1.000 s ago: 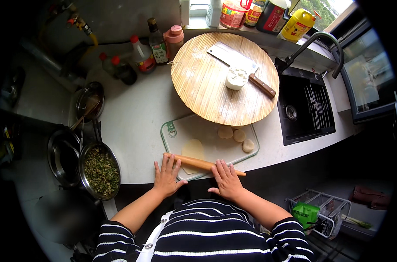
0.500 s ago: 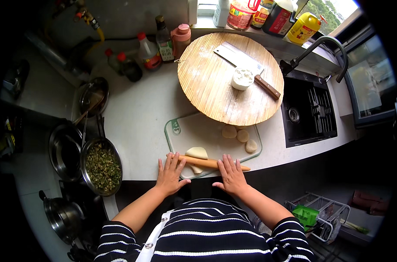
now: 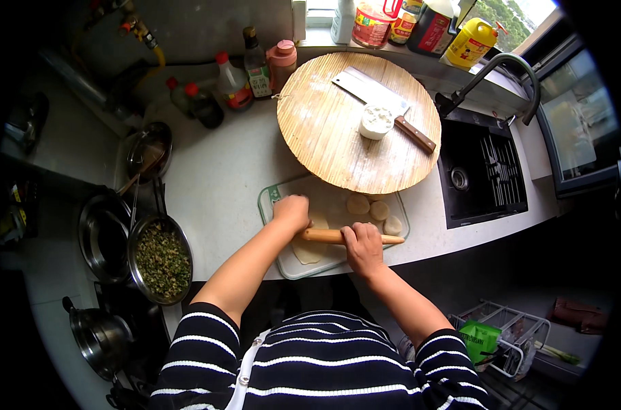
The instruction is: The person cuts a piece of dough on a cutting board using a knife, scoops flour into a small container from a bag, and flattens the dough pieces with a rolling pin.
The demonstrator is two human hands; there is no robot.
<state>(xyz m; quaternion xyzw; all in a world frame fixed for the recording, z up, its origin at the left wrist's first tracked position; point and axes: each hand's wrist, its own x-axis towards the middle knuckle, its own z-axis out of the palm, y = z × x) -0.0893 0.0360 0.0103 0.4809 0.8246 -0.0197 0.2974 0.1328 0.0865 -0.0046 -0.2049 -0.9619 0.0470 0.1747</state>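
A wooden rolling pin (image 3: 324, 236) lies across a flattened piece of dough (image 3: 306, 253) on a pale cutting board (image 3: 291, 263) at the counter's front edge. My right hand (image 3: 362, 247) presses down on the pin near its middle. My left hand (image 3: 291, 211) rests at the far edge of the dough, fingers curled on it, beside the pin's left end. Three small dough rounds (image 3: 375, 209) sit on the board's right part, untouched.
A round bamboo board (image 3: 324, 130) behind holds a cleaver (image 3: 379, 106) and a small white bowl (image 3: 376, 121). Bowl of chopped green filling (image 3: 161, 258) and metal pots stand left. Black sink (image 3: 485, 174) with tap on the right; bottles along the back.
Both hands moved forward over the board. My left hand left the pin's end and now sits on the dough's far edge; my right hand stays on the pin.
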